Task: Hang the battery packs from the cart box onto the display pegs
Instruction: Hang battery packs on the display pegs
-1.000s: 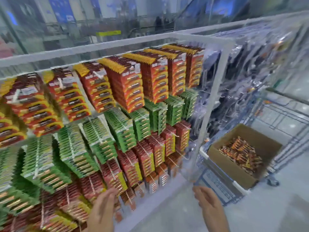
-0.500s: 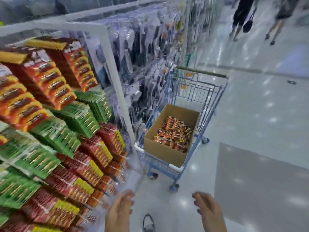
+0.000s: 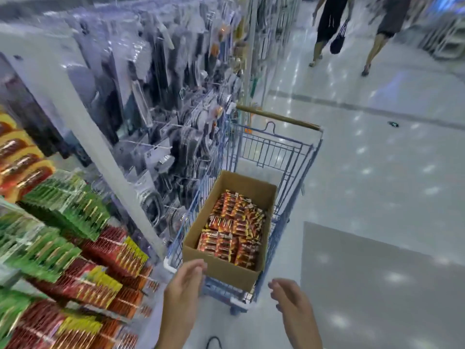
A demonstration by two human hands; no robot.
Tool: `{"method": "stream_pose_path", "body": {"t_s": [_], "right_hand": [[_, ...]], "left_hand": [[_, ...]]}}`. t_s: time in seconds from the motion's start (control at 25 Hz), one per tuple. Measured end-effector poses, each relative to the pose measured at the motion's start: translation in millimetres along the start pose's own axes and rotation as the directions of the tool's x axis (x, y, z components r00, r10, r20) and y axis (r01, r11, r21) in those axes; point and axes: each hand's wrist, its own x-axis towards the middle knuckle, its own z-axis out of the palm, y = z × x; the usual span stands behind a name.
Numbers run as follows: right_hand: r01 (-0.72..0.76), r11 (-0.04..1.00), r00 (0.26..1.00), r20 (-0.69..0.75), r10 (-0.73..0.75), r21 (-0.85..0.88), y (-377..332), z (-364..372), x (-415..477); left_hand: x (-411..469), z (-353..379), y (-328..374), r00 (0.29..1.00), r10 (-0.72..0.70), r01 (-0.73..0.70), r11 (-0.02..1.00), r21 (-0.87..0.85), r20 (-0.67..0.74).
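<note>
The pale shop floor (image 3: 377, 177) filled the right of the frame. The view had swung from the display pegs (image 3: 83, 250) at lower left to the cart (image 3: 266, 149). Its box (image 3: 226, 272) had come closer, at centre, with the battery packs (image 3: 234, 227) inside. The left hand (image 3: 186, 285) and right hand (image 3: 289, 306) reached toward it, empty, fingers loosely spread, so a fresh pick-up looked likely next.

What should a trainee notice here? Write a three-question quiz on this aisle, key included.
1. True or false: the left hand and the right hand each grip something.
2. The brown cardboard box of red and orange battery packs sits in: A) the blue wire shopping cart; B) a shelf; C) the floor.
3. Which hand is nearest the box's near corner?
Key: 1 false; 2 A; 3 left.
</note>
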Motion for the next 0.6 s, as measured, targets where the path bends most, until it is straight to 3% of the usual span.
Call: {"method": "stream_pose_path", "body": {"t_s": [0.2, 0.36, 0.6], "right_hand": [[-0.021, 1.0, 1.0, -0.002, 0.021, 0.022, -26.3, 4.2, 53.4], [-0.068, 0.997, 0.994, 0.082, 0.072, -0.046, -34.2, 11.1, 112.3], [-0.059, 0.972, 0.938, 0.32, 0.131, -0.226, -60.8, 27.8, 244.7]], "left_hand": [[53.3, 28.5, 9.3, 0.997, -0.035, 0.028, 0.995, 0.091, 0.072], [94.8, 55.6, -2.5, 0.99, -0.116, 0.104, 0.983, 0.154, 0.075], [189.9, 115.6, -45.6, 0.969, -0.234, 0.248, 0.925, 0.287, -0.085]]}}
